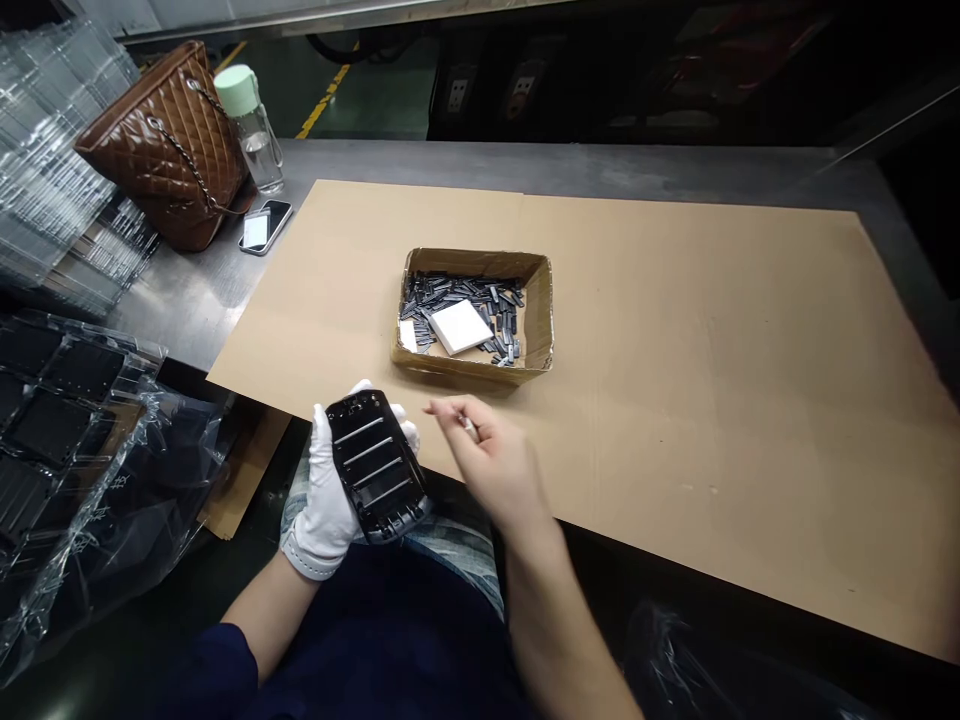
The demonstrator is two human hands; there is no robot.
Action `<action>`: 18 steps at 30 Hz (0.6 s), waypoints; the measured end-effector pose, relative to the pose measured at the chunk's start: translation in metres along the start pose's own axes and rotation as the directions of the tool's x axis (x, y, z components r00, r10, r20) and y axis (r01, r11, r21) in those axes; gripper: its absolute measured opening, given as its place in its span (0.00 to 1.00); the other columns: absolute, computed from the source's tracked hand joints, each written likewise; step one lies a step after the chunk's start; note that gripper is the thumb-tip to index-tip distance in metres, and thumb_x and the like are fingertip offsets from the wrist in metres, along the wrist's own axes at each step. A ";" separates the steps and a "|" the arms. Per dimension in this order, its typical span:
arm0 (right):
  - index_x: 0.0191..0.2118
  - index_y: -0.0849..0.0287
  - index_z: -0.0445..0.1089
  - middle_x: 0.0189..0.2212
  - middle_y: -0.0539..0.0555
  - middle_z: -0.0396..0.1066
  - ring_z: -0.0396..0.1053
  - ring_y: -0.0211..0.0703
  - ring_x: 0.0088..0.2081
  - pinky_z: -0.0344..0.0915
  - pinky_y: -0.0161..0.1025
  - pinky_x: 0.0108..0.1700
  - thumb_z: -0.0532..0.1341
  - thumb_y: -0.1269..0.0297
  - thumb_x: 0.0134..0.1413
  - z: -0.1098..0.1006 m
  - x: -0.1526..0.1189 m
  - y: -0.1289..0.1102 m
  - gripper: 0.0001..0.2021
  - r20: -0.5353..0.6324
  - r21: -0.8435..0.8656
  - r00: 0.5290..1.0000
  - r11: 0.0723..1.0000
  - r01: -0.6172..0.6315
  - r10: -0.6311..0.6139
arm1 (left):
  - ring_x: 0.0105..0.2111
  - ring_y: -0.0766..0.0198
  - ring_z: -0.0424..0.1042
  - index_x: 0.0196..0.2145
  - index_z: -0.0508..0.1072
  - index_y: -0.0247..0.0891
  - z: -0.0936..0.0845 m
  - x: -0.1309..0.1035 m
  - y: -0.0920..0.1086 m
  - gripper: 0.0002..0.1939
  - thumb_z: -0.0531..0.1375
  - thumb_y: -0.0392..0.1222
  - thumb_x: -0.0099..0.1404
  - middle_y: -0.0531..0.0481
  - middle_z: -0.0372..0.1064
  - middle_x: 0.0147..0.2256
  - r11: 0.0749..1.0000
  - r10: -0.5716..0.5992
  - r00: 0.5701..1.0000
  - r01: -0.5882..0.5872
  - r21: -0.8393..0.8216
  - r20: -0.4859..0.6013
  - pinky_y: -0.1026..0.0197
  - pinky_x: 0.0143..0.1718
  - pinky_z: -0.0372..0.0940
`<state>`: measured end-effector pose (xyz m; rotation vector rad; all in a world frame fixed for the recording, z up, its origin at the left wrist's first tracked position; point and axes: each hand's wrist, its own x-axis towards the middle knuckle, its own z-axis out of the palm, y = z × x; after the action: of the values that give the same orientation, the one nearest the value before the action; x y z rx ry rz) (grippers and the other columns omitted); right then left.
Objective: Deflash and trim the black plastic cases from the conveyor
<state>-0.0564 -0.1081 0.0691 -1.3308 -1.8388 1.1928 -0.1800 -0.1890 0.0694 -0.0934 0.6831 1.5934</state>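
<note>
My left hand, in a white glove, is wrapped round a black plastic casing with several pale ridges across its inner side. The casing is tilted, above my lap at the table's front edge. To its right, my bare right hand is closed, thumb and fingertips pressed together. A small pale bit shows among its fingers, too small to name. Beyond both hands stands an open cardboard box of small black strips. A white square block lies on top of the strips.
A cardboard sheet covers much of the metal table. At the back left are a brown quilted bag, a bottle with a green lid and a phone. Plastic-wrapped trays of black parts stand at left.
</note>
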 end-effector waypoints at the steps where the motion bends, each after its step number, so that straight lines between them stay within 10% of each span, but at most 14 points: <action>1: 0.34 0.57 0.73 0.25 0.52 0.72 0.66 0.41 0.25 0.59 0.35 0.27 0.55 0.52 0.57 -0.007 0.008 0.011 0.15 -0.004 -0.136 1.000 0.990 0.026 -0.027 | 0.42 0.58 0.74 0.51 0.71 0.46 0.002 0.000 0.005 0.28 0.54 0.64 0.61 0.48 0.76 0.40 0.998 -0.046 0.999 0.047 -0.045 0.004 0.52 0.52 0.64; 8: 0.44 0.62 0.72 0.37 0.61 0.74 0.71 0.54 0.40 0.67 0.49 0.41 0.56 0.61 0.58 -0.021 0.033 0.070 0.13 0.070 -0.534 0.920 0.765 0.361 -0.386 | 0.41 0.57 0.74 0.51 0.72 0.44 0.003 -0.002 0.012 0.29 0.54 0.65 0.61 0.46 0.76 0.40 0.984 -0.100 0.994 0.105 -0.144 0.039 0.53 0.48 0.66; 13: 0.39 0.59 0.71 0.33 0.55 0.74 0.71 0.44 0.37 0.68 0.42 0.41 0.60 0.69 0.58 0.002 0.002 0.017 0.04 -0.084 -0.322 0.753 0.733 0.599 -0.653 | 0.45 0.58 0.73 0.53 0.70 0.48 -0.007 0.003 -0.001 0.24 0.57 0.59 0.62 0.50 0.75 0.45 1.000 -0.017 1.000 0.017 0.005 -0.026 0.54 0.52 0.65; 18: 0.37 0.61 0.72 0.31 0.54 0.74 0.70 0.42 0.34 0.65 0.40 0.37 0.62 0.71 0.57 0.021 -0.002 -0.023 0.03 -0.036 -0.255 0.716 0.699 0.668 -0.697 | 0.57 0.61 0.64 0.50 0.72 0.43 -0.018 0.010 -0.009 0.20 0.56 0.54 0.65 0.51 0.70 0.51 0.983 0.165 0.979 -0.153 0.107 -0.116 0.62 0.59 0.58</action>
<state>-0.0829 -0.1190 0.0803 -0.6606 -2.1302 0.4892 -0.1789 -0.1886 0.0468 -0.0686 0.8828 1.7147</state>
